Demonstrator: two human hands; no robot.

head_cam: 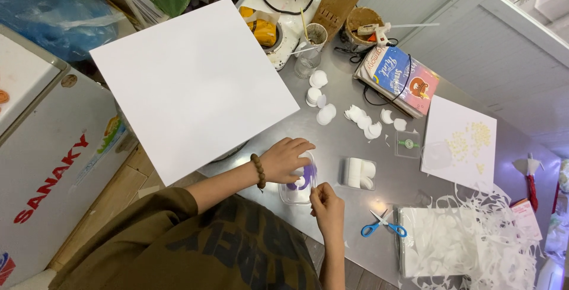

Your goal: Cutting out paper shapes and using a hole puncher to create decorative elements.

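Note:
My left hand (285,158), with a bead bracelet on the wrist, rests over a small clear plastic container (303,190) that holds purple liquid and a white cotton pad. Its fingers curl around the container's top edge. My right hand (325,202) hovers just below and right of the container, fingers pinched together; whether something small is between them is too small to tell. A large white canvas board (192,82) lies to the upper left of both hands.
On the metal table (349,148) lie loose cotton pads (326,114), a clear pack of pads (358,173), blue scissors (382,225), a white sheet with small beads (465,142), cut white paper scraps (468,239), a book (398,79), a glue gun and a knife block.

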